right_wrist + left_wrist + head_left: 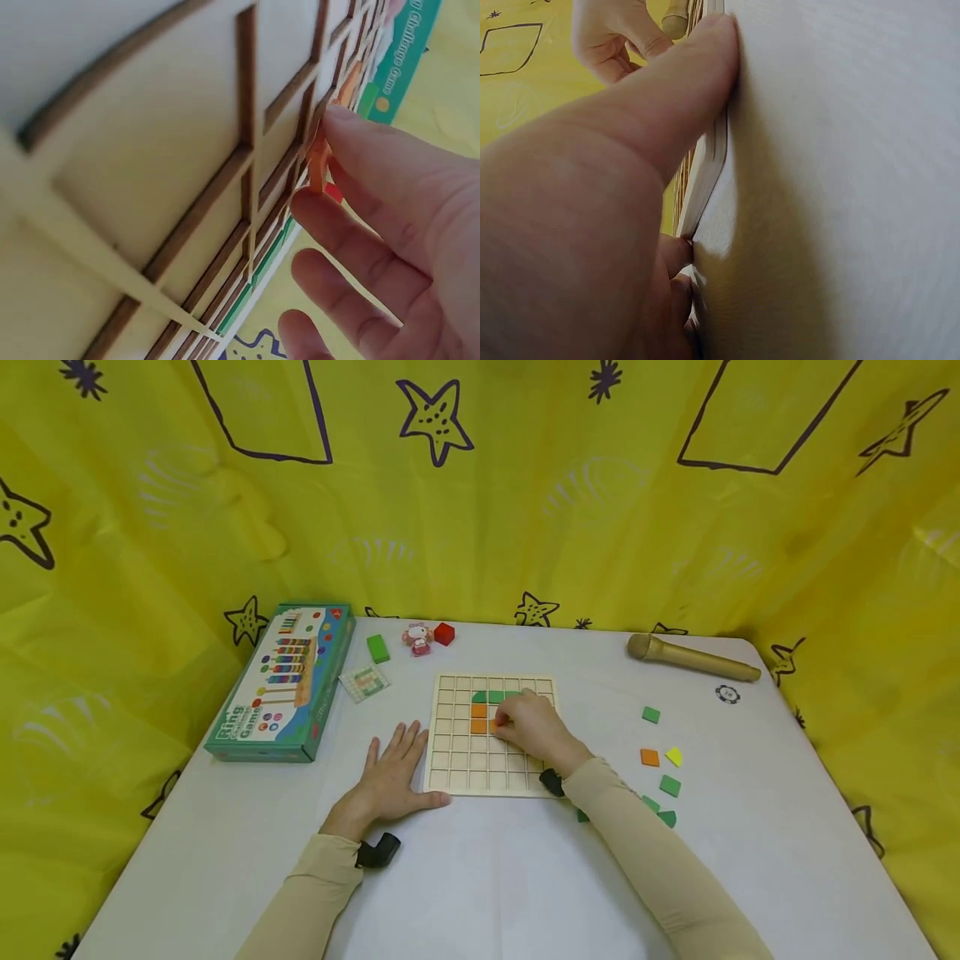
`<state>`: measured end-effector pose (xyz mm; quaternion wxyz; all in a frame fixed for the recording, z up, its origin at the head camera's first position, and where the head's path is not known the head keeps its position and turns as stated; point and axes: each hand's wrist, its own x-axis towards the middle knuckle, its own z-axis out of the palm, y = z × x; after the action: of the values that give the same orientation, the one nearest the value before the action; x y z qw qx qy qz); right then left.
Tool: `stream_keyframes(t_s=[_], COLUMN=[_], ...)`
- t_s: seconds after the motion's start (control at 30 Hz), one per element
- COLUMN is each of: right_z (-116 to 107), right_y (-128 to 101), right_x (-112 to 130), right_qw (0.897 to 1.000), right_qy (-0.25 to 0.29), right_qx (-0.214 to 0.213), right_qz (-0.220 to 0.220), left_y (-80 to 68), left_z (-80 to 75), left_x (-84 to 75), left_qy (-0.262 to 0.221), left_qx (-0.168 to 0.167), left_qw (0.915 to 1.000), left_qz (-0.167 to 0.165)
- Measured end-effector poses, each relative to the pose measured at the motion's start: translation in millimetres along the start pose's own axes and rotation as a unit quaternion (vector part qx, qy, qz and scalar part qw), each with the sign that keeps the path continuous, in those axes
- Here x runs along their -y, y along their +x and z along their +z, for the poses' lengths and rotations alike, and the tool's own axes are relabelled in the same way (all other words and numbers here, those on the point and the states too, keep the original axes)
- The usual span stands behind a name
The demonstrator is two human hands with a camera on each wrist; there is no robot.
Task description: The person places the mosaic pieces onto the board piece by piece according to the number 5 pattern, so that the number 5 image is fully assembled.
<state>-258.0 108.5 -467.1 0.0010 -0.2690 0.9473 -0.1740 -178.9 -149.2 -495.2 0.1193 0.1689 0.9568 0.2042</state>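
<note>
A wooden grid board (459,762) lies in front of me in the head view. In its upper rows sit several green pieces (496,697), and below them two orange tiles (478,718). With thumb and index finger, my right hand (536,727) pinches another orange tile (319,161) at the board, just right of the lower orange one. The other right fingers are loosely bent. My left hand (390,783) rests on the table with fingers spread, at the board's left edge. In the left wrist view its thumb (682,86) lies along the board's side.
Right of the board lie loose green tiles (671,786), an orange tile (649,757) and a yellow piece (674,757). A gold microphone (697,660) and a chip (727,694) are behind. A game box (330,693), pattern card (364,682), green block (378,648), toy figure (418,640) and red cube (444,633) stand left.
</note>
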Motion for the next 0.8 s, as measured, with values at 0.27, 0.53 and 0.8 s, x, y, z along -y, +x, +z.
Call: stream_keyframes(t_s=[0.27, 0.53, 0.8], right_z=[-1, -12, -52], right_y=[-8, -41, -109], right_x=[0, -19, -88], right_qw=[0.999, 0.996, 0.99], right_qy=[0.007, 0.073, 0.107], right_qx=[0.021, 0.004, -0.048], right_qz=[-0.041, -0.057, 0.076], left_y=[-0.5, 0.6, 1.3], left_z=[0.2, 2.5, 2.7], left_x=[0.7, 0.7, 0.7], left_qy=[0.0, 0.005, 0.009], left_qx=[-0.004, -0.005, -0.006], left_qw=[1.0, 1.0, 0.9999], left_qz=[0.007, 0.003, 0.004])
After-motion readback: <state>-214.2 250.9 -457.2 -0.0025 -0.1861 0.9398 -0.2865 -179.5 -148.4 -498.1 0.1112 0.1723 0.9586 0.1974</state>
